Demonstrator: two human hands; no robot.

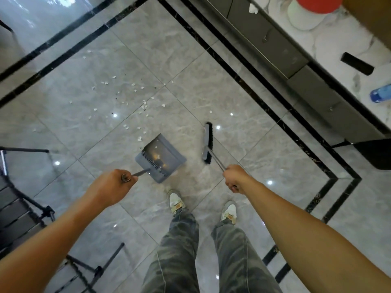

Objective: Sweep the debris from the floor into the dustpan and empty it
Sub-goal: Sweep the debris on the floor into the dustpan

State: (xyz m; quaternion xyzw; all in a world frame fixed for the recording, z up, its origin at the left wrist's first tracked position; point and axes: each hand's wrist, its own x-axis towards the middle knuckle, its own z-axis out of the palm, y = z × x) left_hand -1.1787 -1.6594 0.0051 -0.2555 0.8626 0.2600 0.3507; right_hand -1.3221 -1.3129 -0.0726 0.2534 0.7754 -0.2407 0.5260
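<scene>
Small white scraps of debris [127, 96] lie scattered over the grey tiled floor ahead of me, mostly beyond the dustpan. The grey dustpan [160, 158] rests on the floor with a few scraps inside; my left hand [110, 187] is closed on the top of its long handle. To its right stands the broom [207, 144], a grey head with black bristles, turned edge-on. My right hand [233, 177] grips the broom's metal handle. Broom and dustpan stand apart, with bare floor between them.
A dark cabinet run [296, 58] with a marble counter [338, 41] lines the right side; on it sit a red-lidded container [311, 9] and a blue bottle [380, 93]. A tripod [42, 210] and dark furniture stand at the left. My feet [177, 201] are just behind the dustpan.
</scene>
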